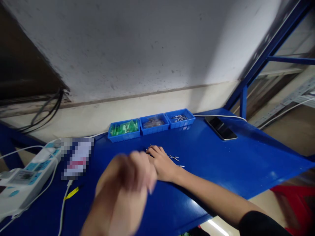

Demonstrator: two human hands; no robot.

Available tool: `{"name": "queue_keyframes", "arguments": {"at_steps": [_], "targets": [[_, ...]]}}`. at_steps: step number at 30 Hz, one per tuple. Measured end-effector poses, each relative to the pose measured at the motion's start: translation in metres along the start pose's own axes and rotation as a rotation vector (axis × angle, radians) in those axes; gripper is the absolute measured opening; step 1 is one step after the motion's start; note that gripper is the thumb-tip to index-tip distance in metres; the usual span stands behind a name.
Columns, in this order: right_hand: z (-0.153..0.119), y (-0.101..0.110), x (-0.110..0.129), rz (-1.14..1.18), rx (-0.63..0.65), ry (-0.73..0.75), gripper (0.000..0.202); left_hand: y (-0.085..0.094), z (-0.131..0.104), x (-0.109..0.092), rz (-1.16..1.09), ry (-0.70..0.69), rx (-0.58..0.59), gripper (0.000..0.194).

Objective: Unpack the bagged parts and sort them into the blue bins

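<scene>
On the blue table [197, 150], my right hand [161, 162] rests palm down over a few thin metal pins [173, 157], its fingers bent and partly hidden. My left hand [137, 175] is raised in front of it, nearer the camera and smeared by motion; whether it holds anything cannot be made out. Behind my hands stand three blue bins in a row: one with green pieces [124, 127], one with small items in clear plastic [154, 123], and one with metal pins [179, 118].
A dark phone [220, 127] lies at the right back. On the left are a white power strip [31, 177], a pixelated flat object [77, 158] and a white cable with a yellow tag [72, 193]. A wall rises behind the table; a blue frame post [243, 101] stands at right.
</scene>
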State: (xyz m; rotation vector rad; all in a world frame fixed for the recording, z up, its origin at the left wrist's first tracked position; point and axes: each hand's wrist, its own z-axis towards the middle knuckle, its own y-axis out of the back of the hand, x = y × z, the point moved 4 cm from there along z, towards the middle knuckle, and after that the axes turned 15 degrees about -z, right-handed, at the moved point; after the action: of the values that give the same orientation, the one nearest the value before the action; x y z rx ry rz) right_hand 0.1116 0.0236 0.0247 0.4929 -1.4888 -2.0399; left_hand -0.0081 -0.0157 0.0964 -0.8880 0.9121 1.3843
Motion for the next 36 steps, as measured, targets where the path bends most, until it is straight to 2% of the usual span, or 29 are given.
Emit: {"name": "queue_keyframes", "arguments": {"at_steps": [2,4,7,10,13,21,27,29,32,36], "targets": [[0.000,0.001,0.001,-0.010,-0.001,0.005,0.036,0.005,0.022,0.022,0.020,-0.003,-0.001,0.026],[-0.001,0.001,0.001,-0.014,-0.005,0.006,0.035,0.013,0.036,0.050,0.237,0.021,0.144,0.017],[-0.001,-0.002,0.000,-0.011,-0.013,0.014,0.035,0.026,0.035,0.086,0.461,0.061,0.386,0.017],[-0.002,-0.007,-0.001,-0.021,-0.001,0.015,0.033,0.031,0.024,0.098,0.510,0.103,0.570,0.028],[-0.003,-0.012,-0.002,-0.029,0.009,-0.001,0.033,0.032,0.019,0.097,0.493,0.160,0.632,0.031],[-0.003,-0.010,-0.002,-0.047,-0.024,-0.075,0.034,0.045,0.021,0.108,0.530,0.325,0.476,0.031],[-0.004,-0.008,-0.002,-0.052,-0.040,-0.107,0.035,0.049,0.027,0.109,0.333,0.428,0.372,0.024],[-0.004,-0.006,-0.002,-0.023,-0.056,-0.117,0.035,0.048,0.029,0.105,0.292,0.384,0.309,0.025],[-0.003,0.000,-0.003,0.111,-0.083,-0.169,0.036,0.041,0.028,0.093,0.321,0.187,0.209,0.019],[-0.002,0.005,-0.005,0.467,-0.102,-0.302,0.028,0.022,0.017,0.077,0.432,-0.078,0.282,0.015]]}}
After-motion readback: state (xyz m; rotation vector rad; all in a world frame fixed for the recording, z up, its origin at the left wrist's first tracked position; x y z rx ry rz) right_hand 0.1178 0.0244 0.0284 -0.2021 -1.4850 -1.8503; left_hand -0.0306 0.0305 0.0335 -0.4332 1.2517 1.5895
